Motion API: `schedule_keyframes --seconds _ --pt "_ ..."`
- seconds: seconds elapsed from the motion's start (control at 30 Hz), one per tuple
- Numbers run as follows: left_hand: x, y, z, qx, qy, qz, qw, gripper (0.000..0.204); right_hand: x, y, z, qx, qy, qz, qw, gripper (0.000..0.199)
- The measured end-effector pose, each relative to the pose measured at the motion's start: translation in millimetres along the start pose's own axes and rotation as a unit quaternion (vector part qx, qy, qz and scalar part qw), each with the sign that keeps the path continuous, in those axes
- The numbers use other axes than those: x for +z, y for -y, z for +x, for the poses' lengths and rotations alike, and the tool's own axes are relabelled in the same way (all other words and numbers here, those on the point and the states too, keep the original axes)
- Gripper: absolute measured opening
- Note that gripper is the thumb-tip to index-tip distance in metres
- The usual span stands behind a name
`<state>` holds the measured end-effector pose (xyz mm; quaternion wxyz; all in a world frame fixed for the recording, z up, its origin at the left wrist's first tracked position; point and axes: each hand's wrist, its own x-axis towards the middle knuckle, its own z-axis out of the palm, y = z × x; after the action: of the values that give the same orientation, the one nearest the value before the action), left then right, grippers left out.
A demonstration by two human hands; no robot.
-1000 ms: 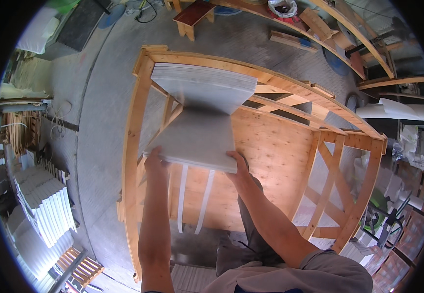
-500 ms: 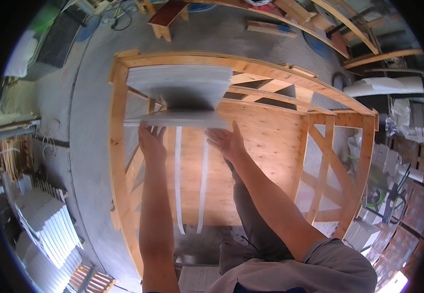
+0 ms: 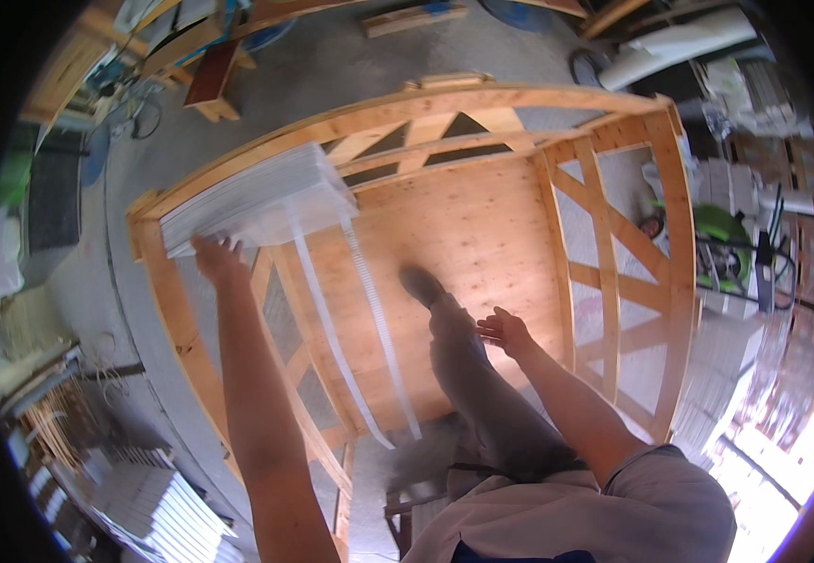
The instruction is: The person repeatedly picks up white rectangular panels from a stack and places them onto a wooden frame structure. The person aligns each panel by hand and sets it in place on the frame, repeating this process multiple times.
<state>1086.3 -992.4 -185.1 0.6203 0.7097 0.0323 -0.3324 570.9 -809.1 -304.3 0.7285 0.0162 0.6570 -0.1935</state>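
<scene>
A stack of pale, flat panels [image 3: 266,192], seemingly in clear plastic, lies against the far left corner of a wooden crate [image 3: 463,97]. At the stack's near left edge is my left hand [image 3: 219,263], its fingers apart and seemingly touching the edge. My right hand [image 3: 506,332] hovers open and empty over the crate, right of my leg. Two white straps [image 3: 375,314] run from the stack across the plywood base [image 3: 491,225] toward me.
My dark shoe [image 3: 420,285] stands on the plywood. Slatted sides with diagonal braces [image 3: 618,230] enclose the crate. Beyond it are a small reddish-brown bench [image 3: 212,77] and a loose timber [image 3: 414,19]. A green round machine [image 3: 718,236] stands at the right.
The upper panel, tilted up between both hands before, now lies down on the stack. My right hand has come away toward me and to the right; the view has turned.
</scene>
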Motion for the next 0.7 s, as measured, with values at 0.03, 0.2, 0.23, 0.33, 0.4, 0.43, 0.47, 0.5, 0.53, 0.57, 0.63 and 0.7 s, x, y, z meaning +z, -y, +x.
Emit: schedule_keyframes --seconds 0.03,0.2,0.23,0.33,0.4,0.43,0.47,0.5,0.53,0.57,0.63,0.7 --pt "2 -2 -3 -0.005 -0.012 0.012 1.000 0.064 -11 -2 -2 0.000 -0.015 -0.013 1.000 0.061" --pt "11 -12 -18 -0.054 -0.010 0.022 0.998 0.067 -30 -27 -12 -0.039 -0.037 -0.096 0.994 0.051" --pt "12 -13 -21 -0.067 -0.009 0.017 0.998 0.068 -30 -32 -13 -0.038 -0.035 -0.098 0.994 0.049" --pt "16 -14 -24 -0.081 0.011 0.014 0.997 0.072 -26 -41 -16 -0.037 -0.026 -0.107 0.993 0.043" --pt "18 -10 -24 -0.075 0.022 0.026 0.997 0.074 -26 -45 -17 -0.049 -0.030 -0.112 0.992 0.041" --pt "20 -7 -24 -0.069 0.025 0.035 0.997 0.074 -26 -45 -17 -0.043 -0.040 -0.114 0.992 0.041" --pt "21 -4 -23 -0.063 0.023 0.044 0.997 0.075 -27 -44 -17 -0.055 -0.031 -0.120 0.991 0.041" --pt "22 -1 -22 -0.049 0.033 0.055 0.997 0.075 -29 -43 -17 -0.054 -0.031 -0.126 0.990 0.040" --pt "23 2 -21 -0.036 0.040 0.067 0.996 0.076 -31 -41 -17 -0.045 -0.036 -0.123 0.991 0.040" --pt "23 5 -19 -0.015 0.041 0.078 0.996 0.076 -33 -40 -17 -0.055 -0.035 -0.129 0.989 0.040" --pt "23 9 -14 -0.028 0.044 0.068 0.996 0.077 -37 -37 -17 -0.055 -0.041 -0.126 0.990 0.041" --pt "19 7 -10 -0.038 0.033 0.072 0.996 0.075 -40 -35 -17 -0.058 -0.053 -0.131 0.988 0.037"
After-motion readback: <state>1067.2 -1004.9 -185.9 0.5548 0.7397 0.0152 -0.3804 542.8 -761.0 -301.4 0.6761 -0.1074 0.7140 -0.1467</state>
